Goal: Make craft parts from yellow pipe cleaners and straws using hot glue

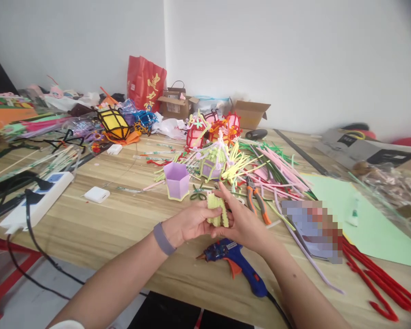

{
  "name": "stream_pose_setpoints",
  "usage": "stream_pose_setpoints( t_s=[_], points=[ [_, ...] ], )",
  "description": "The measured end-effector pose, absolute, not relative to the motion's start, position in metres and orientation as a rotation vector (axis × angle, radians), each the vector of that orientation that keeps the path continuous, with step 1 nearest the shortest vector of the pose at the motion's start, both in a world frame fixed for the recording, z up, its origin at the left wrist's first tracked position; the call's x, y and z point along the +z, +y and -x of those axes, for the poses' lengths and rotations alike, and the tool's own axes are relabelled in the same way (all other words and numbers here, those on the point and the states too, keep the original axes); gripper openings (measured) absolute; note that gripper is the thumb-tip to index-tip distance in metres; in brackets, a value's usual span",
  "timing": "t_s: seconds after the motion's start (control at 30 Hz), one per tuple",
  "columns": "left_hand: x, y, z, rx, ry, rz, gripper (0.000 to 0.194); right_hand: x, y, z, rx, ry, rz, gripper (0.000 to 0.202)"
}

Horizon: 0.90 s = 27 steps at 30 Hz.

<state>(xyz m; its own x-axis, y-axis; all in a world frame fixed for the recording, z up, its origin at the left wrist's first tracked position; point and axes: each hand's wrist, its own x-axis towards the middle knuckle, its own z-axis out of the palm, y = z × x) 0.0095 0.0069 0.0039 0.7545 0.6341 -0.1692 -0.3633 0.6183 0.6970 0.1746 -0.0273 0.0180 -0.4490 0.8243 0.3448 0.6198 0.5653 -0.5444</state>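
Note:
Both hands meet over the middle of the table around a bundle of pale yellow crimped pipe cleaners (216,210). My left hand (192,221) grips it from the left, thumb across its front. My right hand (241,219) closes on its right side, with the index finger stretched up beside it. Just behind my left hand stands a purple hexagonal paper cup (177,179) with a yellow-edged base. Below my hands lies a blue hot glue gun (239,262) with an orange trigger, its nozzle pointing left. Pliers with orange handles (256,201) rest to the right.
A finished-looking lantern (213,167) stands among loose pipe cleaners (281,169). At left sit a white power strip (41,201) with cables and a white adapter (97,194). Green sheet (373,224) and red pipe cleaners (380,278) lie right. A red bag (145,84) stands behind.

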Motion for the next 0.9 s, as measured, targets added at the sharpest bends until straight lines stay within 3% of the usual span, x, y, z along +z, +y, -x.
stream_pose_setpoints(
  t_s=[0.27,0.7,0.9],
  points=[
    [-0.001,0.01,-0.004,0.606,0.443,-0.665,0.022,0.014,-0.032,-0.175,0.434,-2.27,1.14,0.11],
    [0.0,0.0,-0.009,0.536,0.202,-0.711,0.038,0.013,-0.034,-0.178,0.243,-2.251,1.068,0.105],
    [0.0,-0.001,-0.008,0.517,0.175,-0.752,0.026,0.014,-0.037,-0.176,0.308,-2.234,1.02,0.102]
  ],
)
